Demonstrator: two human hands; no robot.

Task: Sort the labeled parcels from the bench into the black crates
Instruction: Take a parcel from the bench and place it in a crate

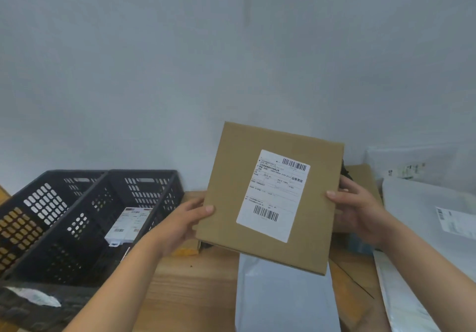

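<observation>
Far left, two black perforated plastic crates (77,218) stand side by side, a white labelled packet (126,226) lying in the right-hand one. My left hand (180,223) pinches the left edge of the flat brown cardboard box (231,177), thumb on its face. My right hand (358,210) clamps the right edge the same way. The box is held above the wooden counter (193,293), label towards me. It looks stiff, light and grippy, so I judge the edges the best hold. Soft grey poly mailers (417,210) lie far right.
</observation>
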